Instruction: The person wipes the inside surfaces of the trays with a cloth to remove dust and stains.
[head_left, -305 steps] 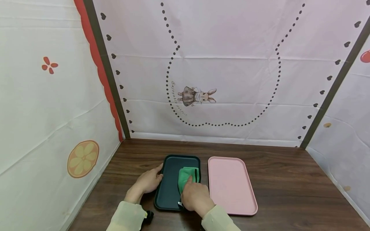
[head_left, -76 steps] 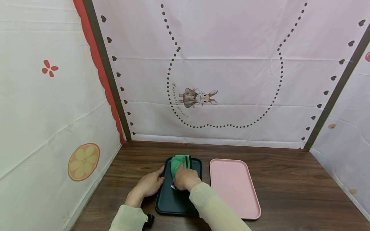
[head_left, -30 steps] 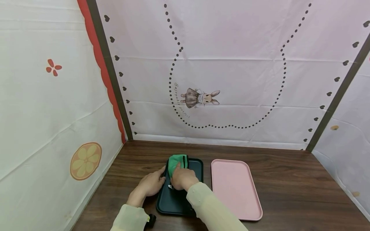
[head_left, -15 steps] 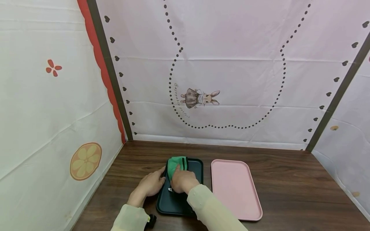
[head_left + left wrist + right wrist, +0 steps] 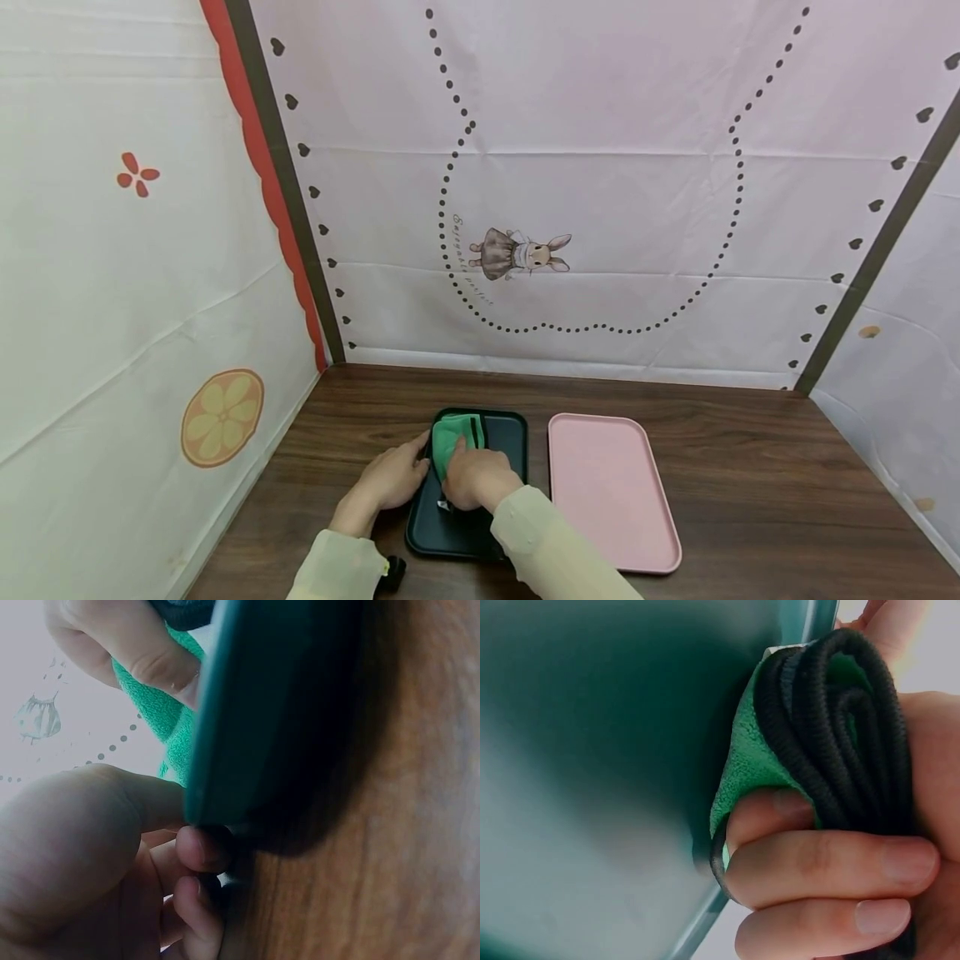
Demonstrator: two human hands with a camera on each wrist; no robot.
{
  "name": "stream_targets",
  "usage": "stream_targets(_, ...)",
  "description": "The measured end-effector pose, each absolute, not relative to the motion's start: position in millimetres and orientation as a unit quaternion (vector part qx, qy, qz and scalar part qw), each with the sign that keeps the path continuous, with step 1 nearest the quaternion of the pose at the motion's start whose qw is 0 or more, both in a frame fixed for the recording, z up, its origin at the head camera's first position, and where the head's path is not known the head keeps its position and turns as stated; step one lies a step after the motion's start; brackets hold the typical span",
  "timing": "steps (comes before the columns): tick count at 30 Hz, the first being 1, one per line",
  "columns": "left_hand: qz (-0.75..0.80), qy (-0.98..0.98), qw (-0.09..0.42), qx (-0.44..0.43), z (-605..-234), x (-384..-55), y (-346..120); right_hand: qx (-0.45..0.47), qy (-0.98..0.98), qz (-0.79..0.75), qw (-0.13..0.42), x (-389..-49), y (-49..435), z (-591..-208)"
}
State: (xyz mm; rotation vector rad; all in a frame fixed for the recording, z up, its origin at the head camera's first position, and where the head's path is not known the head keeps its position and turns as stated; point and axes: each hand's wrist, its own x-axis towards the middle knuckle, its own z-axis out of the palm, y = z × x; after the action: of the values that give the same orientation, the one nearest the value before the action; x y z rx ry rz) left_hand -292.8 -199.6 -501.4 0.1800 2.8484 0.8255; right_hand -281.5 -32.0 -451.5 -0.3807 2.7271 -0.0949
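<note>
A dark green tray point(image 5: 465, 533) lies on the table, with a folded green cloth point(image 5: 453, 429) on its far left part. The cloth has black edging, seen in layers in the right wrist view. My right hand point(image 5: 476, 479) grips the cloth, its fingers point(image 5: 825, 862) curled round the bundle, and holds it against the tray surface. At the tray's left edge is my left hand point(image 5: 393, 477). In the left wrist view its thumb and fingertips point(image 5: 201, 849) hold the tray's rim. Part of the tray is hidden under the right hand and sleeve.
A pink tray point(image 5: 611, 492) lies flat to the right of the green one on the wooden table point(image 5: 750, 483). Printed cloth walls point(image 5: 622, 192) close off the back and both sides. A black device point(image 5: 392, 575) sits by the left wrist.
Since ten seconds ago, the right hand has carried the cloth from the tray's right side to its far left. In the last second it slid slightly nearer. The left hand has stayed at the edge.
</note>
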Motion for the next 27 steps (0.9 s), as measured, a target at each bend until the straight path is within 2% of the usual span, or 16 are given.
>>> stream_targets(10, 0.278, 0.956, 0.078, 0.059, -500.0, -291.9, -199.6, -0.145, 0.972, -0.052, 0.180, -270.6, -30.4, -454.8)
stream_targets(27, 0.285, 0.954, 0.075, 0.051, -498.1, -290.0, -198.5, -0.153, 0.968, -0.030, 0.198, -253.4, -38.2, -455.6)
